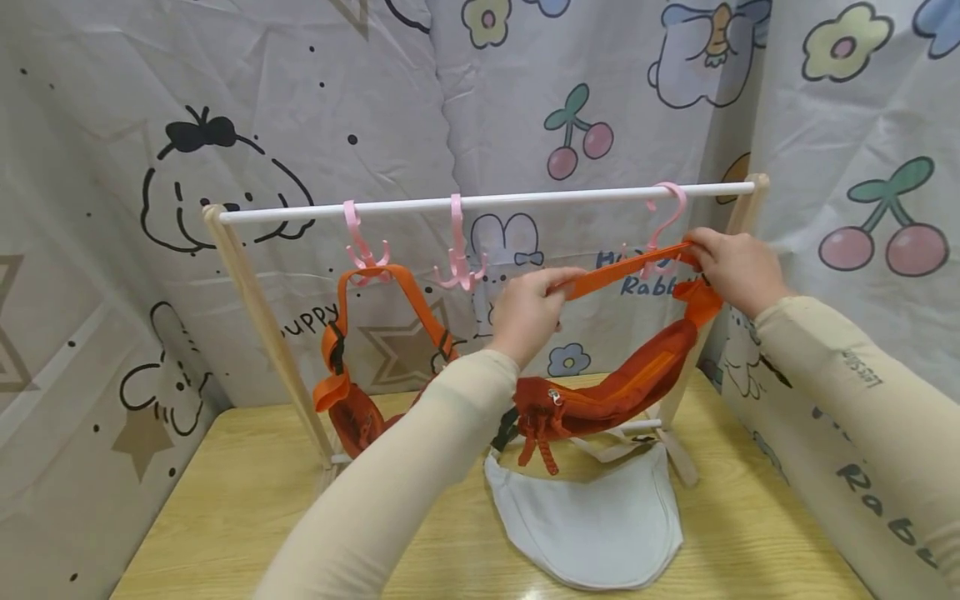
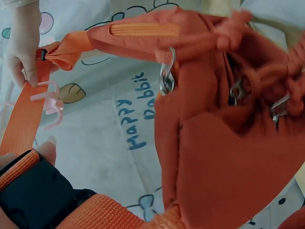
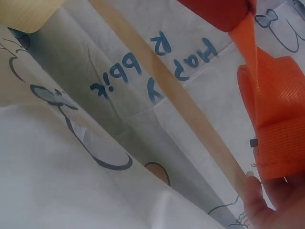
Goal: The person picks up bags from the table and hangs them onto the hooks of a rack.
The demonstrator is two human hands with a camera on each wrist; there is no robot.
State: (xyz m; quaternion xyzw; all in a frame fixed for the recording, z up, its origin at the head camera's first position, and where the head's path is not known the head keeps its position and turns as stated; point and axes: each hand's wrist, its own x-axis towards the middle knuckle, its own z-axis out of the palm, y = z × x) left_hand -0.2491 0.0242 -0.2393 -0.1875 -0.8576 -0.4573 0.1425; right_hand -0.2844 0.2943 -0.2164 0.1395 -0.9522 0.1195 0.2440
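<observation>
A red-orange waist bag (image 1: 611,400) with zips and cord pulls hangs in the air by its orange strap (image 1: 611,273). My left hand (image 1: 528,304) grips the strap's near end, beside a black buckle (image 2: 38,193) seen in the left wrist view. The strap's other end is pinched by my right hand (image 1: 738,265), close to the rack's right post. Between my hands, the taut strap crosses at the prongs of a pink hook hanger (image 1: 670,218); whether it rests on them I cannot tell. The right wrist view shows folded orange webbing (image 3: 281,119) at my right fingers.
A white rail (image 1: 525,198) on wooden posts carries two more pink hooks (image 1: 457,250), (image 1: 356,237). From the left one hangs another orange bag (image 1: 356,421), partly behind my left sleeve. On the wooden table (image 1: 247,500) lies a white bag (image 1: 592,521). Printed curtains surround the rack.
</observation>
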